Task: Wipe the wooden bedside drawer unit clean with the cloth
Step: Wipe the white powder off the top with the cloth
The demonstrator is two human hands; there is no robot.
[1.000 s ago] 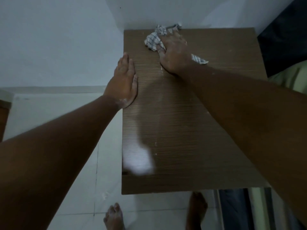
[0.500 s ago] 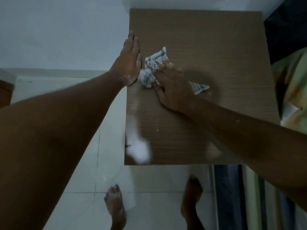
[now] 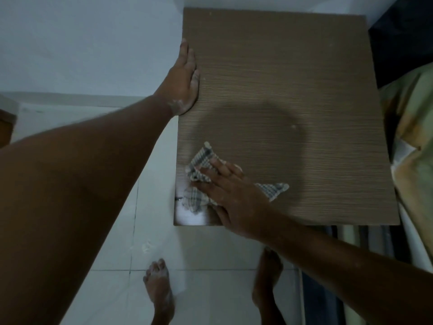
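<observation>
Since cloth point(image 3: 199, 165) slid nearer | right hand point(image 3: 234, 195) flat atop | left hand point(image 3: 184, 78) flat, steadying

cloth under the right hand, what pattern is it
A grey-and-white check on the cloth, seen in the head view.

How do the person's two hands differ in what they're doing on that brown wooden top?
The right hand lies flat on the checked grey-and-white cloth, pressing it onto the brown wooden unit top near the front left corner. The left hand holds nothing and rests along the top's left edge, farther back. The right hand's fingers are spread; the left hand's are together. Both lie palm down, touching the top.
</observation>
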